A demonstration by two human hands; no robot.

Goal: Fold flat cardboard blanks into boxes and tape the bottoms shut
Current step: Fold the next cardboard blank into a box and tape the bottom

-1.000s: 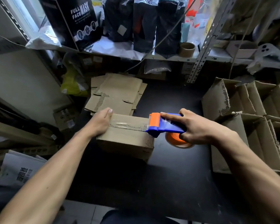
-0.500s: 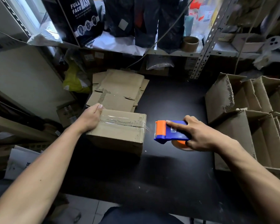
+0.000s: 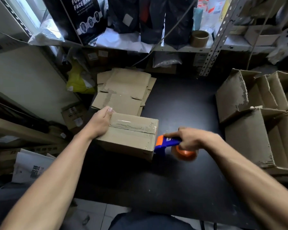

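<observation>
Swinging back in toward the box (image 3: 128,135), the tape dispenser (image 3: 168,143) now sits w/ its orange nose touching the box's right end face, just below the top edge. Half a sec ago it hung apart from the box, off to the right; a sec ago it was up on the top, at the right end of the seam. So the main strip is laid, and this looks like a pass to press the tail down the end face or cut it, tho blur hides the tape itself there.

Right hand (image 3: 192,138): grip curled round the blue handle, index finger stretched fwd along the top; orange roll hangs below the hand. Left hand (image 3: 101,123): fingers wrapped over the box's far-left corner, steadying it; it has slid to that corner from the top face.

Box sits on the black counter (image 3: 181,105), clear tape running along its centre seam. Behind the box: stack of flat blanks (image 3: 125,90). Right of the box, well apart: finished boxes (image 3: 249,130). Judging by this, the bottom is nearly done.
</observation>
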